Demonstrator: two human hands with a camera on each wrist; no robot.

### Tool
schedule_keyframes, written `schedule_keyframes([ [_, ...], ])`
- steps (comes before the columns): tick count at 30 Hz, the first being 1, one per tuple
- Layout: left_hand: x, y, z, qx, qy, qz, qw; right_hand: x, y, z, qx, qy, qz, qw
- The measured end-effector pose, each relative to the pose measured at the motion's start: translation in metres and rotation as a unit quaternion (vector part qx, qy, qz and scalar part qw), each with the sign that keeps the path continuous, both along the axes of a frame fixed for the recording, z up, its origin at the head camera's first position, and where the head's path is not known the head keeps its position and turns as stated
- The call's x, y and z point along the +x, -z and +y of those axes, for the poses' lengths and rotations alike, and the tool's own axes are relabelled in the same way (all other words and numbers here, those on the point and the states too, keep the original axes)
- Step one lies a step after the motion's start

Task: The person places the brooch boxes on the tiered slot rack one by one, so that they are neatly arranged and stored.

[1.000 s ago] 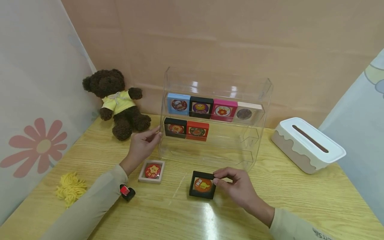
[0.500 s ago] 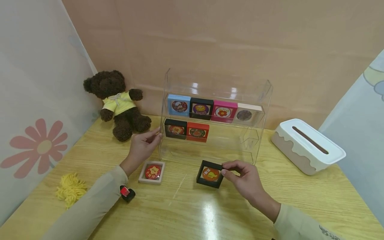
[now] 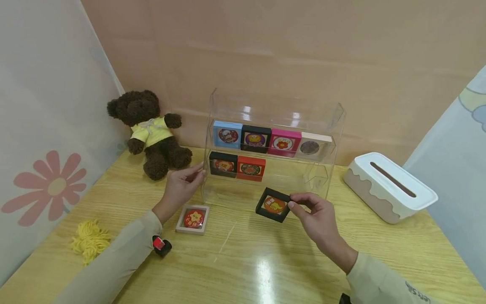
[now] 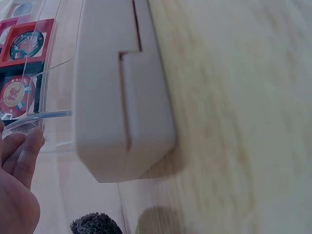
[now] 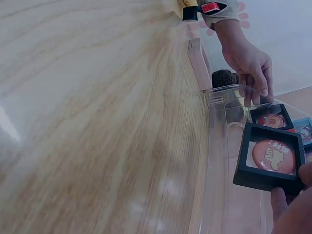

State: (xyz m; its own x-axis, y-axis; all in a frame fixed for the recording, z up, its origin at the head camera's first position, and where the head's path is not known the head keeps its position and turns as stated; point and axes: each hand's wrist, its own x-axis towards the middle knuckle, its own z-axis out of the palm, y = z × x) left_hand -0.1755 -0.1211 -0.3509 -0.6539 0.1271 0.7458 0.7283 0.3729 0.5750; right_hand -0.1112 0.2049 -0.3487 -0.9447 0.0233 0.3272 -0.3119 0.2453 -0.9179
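Note:
My right hand (image 3: 319,219) pinches the right edge of a black display frame (image 3: 273,205) holding an orange badge with a yellow thumbs-up. The frame is tilted and off the table, before the lower part of a clear acrylic rack (image 3: 292,175). In the right wrist view the same black frame (image 5: 241,163) shows large, with thumb and fingertips on its edge. My left hand (image 3: 180,185) pinches the rack's left side wall; in the left wrist view its fingers (image 4: 28,156) lie at the clear edge. Below that hand a pale pink frame (image 3: 191,231) with a red star badge lies flat.
The rack's upper tier carries blue, black, magenta (image 3: 284,142) and cream frames; a black and a red frame (image 3: 251,168) stand left on the tier below. Around it are a teddy bear (image 3: 152,131), yellow yarn (image 3: 90,241) and a tissue box (image 3: 391,185).
My right hand has lifted the black thumbs-up frame from the table and carried it up, rightward and toward the rack. My left hand has stayed at the rack's side.

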Motion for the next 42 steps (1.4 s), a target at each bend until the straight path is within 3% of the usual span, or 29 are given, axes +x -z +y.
schedule_keyframes([
  [13,0.001,-0.001,0.001,0.002,0.004,-0.007,1.0000,-0.014,-0.015,0.013,0.028,0.029,0.014,0.9991],
  [31,0.002,0.000,-0.001,0.004,0.000,-0.013,0.9999,-0.033,-0.026,0.014,-0.006,0.054,0.059,0.9968],
  [39,0.003,0.000,0.001,0.013,0.000,-0.051,0.9986,-0.042,-0.034,0.014,-0.015,0.066,0.088,0.9938],
  [42,0.003,0.000,0.001,0.015,-0.001,-0.052,0.9985,-0.045,-0.035,0.014,-0.010,0.067,0.091,0.9936],
])
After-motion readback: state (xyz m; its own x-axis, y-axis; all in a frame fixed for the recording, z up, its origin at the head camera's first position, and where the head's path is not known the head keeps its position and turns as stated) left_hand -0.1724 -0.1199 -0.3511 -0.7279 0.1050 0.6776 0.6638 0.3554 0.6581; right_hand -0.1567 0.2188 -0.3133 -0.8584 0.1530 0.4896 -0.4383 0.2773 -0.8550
